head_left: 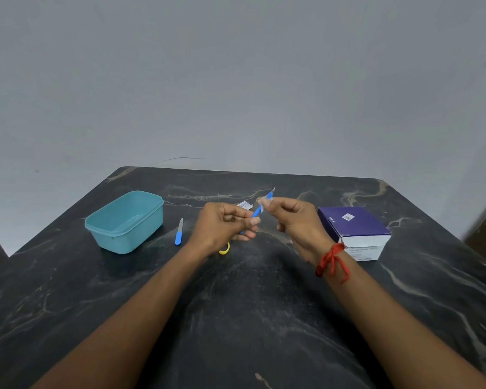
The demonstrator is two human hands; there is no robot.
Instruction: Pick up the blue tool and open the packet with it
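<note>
In the middle of the frame, your left hand (227,225) pinches the low end of a small blue tool (257,211), likely to keep it steady. Your right hand (295,220) curls tight on its clear wrap (263,201) near the tip. A teal tub (125,221) sits at the left.

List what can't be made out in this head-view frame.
- Blue tool: lower end hidden in the left hand; tip too small and blurred.
- Clear wrapper pinched by the right hand: blurred.
- Yellow item: mostly hidden under the left hand.
- Purple box: label print too small.
- White scrap: partly hidden behind the hands.
</note>
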